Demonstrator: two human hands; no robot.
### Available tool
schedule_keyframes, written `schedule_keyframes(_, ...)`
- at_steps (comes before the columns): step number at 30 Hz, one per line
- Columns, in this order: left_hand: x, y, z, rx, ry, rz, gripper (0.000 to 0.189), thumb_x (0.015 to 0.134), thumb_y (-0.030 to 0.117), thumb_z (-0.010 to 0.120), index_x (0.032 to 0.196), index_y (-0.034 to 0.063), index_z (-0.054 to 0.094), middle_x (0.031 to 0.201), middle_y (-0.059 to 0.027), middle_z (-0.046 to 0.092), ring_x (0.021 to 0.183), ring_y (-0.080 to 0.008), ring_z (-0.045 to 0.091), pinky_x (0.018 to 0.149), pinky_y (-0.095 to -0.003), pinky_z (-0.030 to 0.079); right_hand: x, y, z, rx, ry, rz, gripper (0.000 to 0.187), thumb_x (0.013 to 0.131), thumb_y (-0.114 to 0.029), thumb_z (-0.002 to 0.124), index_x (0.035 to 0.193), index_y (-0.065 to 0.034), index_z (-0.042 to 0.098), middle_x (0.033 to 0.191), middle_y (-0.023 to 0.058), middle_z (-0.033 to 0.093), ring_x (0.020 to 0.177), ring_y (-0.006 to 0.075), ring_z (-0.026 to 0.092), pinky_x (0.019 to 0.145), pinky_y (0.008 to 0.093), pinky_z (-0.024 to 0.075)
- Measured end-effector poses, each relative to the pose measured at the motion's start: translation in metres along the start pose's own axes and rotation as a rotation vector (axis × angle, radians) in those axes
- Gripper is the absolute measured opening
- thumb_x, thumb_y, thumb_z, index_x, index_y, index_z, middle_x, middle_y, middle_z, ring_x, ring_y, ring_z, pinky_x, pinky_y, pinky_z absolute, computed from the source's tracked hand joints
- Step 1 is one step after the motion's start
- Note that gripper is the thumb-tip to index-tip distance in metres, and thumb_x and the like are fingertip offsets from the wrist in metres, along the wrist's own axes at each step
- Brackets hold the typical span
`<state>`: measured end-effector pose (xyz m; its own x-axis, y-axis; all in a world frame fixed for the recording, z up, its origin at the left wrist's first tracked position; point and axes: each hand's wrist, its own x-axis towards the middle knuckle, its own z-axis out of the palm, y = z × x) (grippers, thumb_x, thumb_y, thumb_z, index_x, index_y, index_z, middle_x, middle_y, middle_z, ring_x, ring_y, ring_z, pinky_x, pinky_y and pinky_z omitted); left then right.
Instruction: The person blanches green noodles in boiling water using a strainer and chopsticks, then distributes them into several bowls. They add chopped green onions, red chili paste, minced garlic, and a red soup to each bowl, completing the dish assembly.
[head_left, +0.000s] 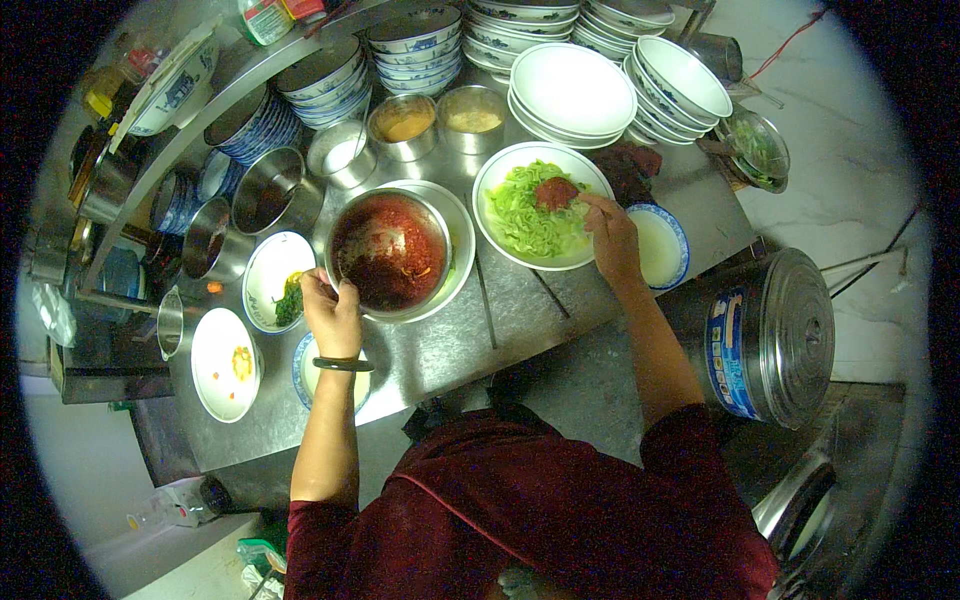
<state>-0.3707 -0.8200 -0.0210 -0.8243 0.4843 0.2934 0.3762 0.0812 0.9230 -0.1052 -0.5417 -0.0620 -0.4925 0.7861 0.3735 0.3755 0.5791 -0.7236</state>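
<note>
My left hand (330, 311) grips the rim of a stainless steel bowl (337, 247) coated inside with red chilli sauce (386, 255). This bowl is over a larger white bowl (466, 247), whose contents it mostly hides. To the right, a white bowl (499, 251) holds pale green noodles or shredded vegetable (525, 214) with a mound of dark red chilli paste (556, 193) on top. The fingertips of my right hand (616, 238) are pinched at that bowl's right side, beside the paste. Whether they hold a thin utensil is unclear.
Blue-rimmed bowls of pale liquid (661, 247) flank the work. Steel pots of seasoning (403, 127) and stacked bowls (416, 52) line the back. A white bowl with chopped greens (262, 262) stands left. Chopsticks (484, 289) lie on the steel table (435, 349). A lidded steel drum (795, 337) stands right.
</note>
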Motion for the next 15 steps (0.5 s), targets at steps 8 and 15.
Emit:
schedule_keyframes(8,-0.005,0.005,0.0,-0.045,0.021,0.012,0.016,0.077,-0.005,0.05,0.086,0.0044,0.04,0.072,0.0009,0.041,0.061,-0.0066,0.038,0.055,-0.0202,0.035,0.005,-0.044,-0.011,0.246,0.203,0.053,0.028,0.096,-0.022,0.039,0.107,-0.0057,0.058,0.073,0.0048,0.055,0.065,0.0145,0.053,0.061,0.0289,0.0423)
schedule_keyframes(15,-0.011,0.027,-0.018,0.212,0.025,0.033,0.018,0.072,-0.002,0.052,0.086,0.0033,0.042,0.065,-0.0025,0.041,0.055,-0.0115,0.039,0.05,-0.0284,0.037,-0.03,-0.155,0.038,0.77,-0.318,0.132,0.024,0.093,-0.019,0.043,0.103,-0.0038,0.06,0.069,0.0004,0.051,0.063,0.0083,0.046,0.056,0.0219,0.0378)
